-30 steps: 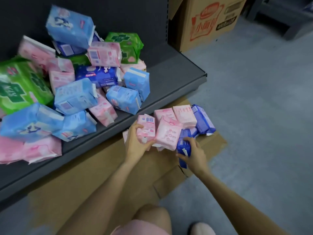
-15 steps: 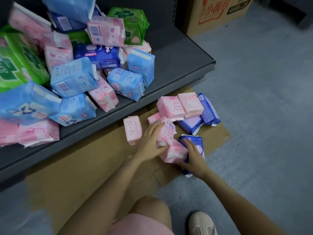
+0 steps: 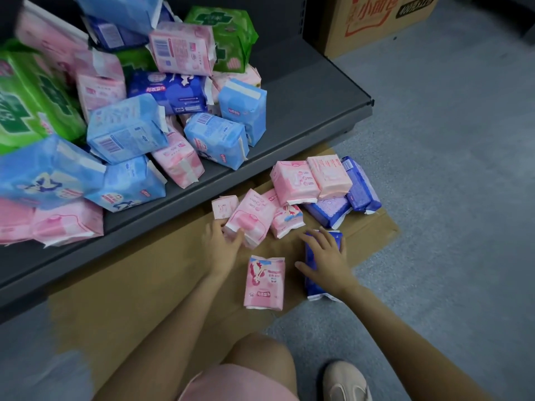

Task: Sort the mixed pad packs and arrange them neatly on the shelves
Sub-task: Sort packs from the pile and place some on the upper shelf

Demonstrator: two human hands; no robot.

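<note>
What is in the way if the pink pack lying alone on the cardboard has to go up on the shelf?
The lone pink pack lies free between both hands. The shelf is bare on its right side, so nothing blocks that. The jumbled pile fills the rest.

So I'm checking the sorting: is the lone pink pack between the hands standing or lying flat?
Lying flat. The pink pack shows its printed face upward on the cardboard.

- The cardboard box (image 3: 373,21) by the shelf end bears large red characters "小面包".
- A dark label on the same box reads partly "400"; the rest is illegible.
- Print on the pad packs is too blurred to read.
</note>
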